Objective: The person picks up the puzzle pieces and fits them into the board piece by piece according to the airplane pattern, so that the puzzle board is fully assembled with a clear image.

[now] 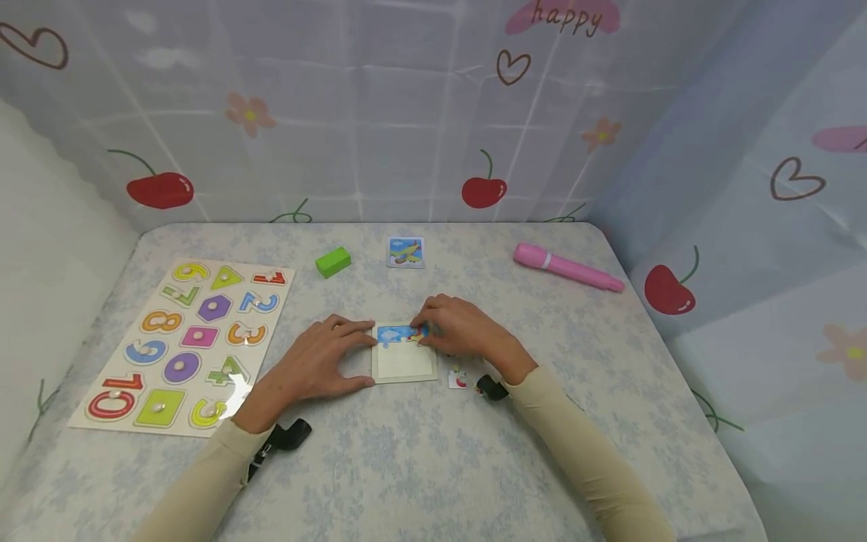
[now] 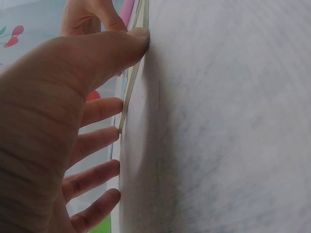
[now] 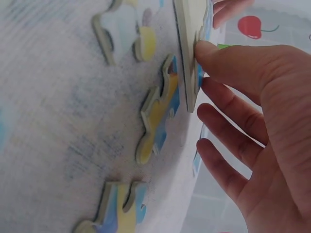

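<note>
A small square puzzle tray (image 1: 406,365) lies on the table, with blue sky puzzle pieces (image 1: 391,336) along its far edge. My left hand (image 1: 313,363) steadies the tray's left side, thumb and fingertips spread against the rim. At the far right corner my right hand (image 1: 463,330) pinches a puzzle piece (image 3: 199,73) between thumb and index finger, down at the tray's surface. Its other fingers extend past the tray edge in the right wrist view. Several loose pieces, among them a yellow-and-blue puzzle piece (image 3: 158,114), lie beside the tray, partly hidden under the right hand in the head view.
Behind the tray are a picture card (image 1: 406,253) with an airplane and a green block (image 1: 333,262). A pink pen-shaped stick (image 1: 569,269) lies at the back right. On the left is a number-and-shape peg board (image 1: 223,357). A printed curtain (image 1: 406,113) stands behind the table.
</note>
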Demonstrator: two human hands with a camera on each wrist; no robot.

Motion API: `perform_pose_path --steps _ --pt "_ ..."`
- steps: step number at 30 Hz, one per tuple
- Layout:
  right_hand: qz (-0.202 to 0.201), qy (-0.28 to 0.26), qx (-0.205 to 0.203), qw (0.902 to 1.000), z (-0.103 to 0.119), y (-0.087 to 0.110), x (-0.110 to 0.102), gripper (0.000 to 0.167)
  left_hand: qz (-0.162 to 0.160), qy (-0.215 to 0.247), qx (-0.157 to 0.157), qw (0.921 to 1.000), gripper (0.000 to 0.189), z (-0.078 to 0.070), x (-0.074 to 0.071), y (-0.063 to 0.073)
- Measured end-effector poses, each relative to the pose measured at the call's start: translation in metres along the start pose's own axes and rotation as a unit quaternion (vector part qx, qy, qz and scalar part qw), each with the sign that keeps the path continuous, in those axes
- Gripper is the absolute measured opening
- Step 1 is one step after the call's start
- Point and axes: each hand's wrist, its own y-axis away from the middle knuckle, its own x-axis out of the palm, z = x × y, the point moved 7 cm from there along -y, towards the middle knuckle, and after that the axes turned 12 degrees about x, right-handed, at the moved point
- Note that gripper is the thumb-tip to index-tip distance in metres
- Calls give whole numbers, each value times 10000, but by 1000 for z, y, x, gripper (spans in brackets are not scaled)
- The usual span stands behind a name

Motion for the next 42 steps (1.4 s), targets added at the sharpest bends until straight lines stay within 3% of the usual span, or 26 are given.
perform_pose_path --steps 13,27,42 --pt "257 -74 144 9995 0 -2 -2 28 95 15 -92 9999 62 1 0 -1" --pt "241 -210 121 9994 -2 0 -1 25 78 8 -92 9999 62 1 0 -1" --pt "-96 -319 499 9982 -28 35 -11 28 57 -4 -76 10000 62 -1 0 -1"
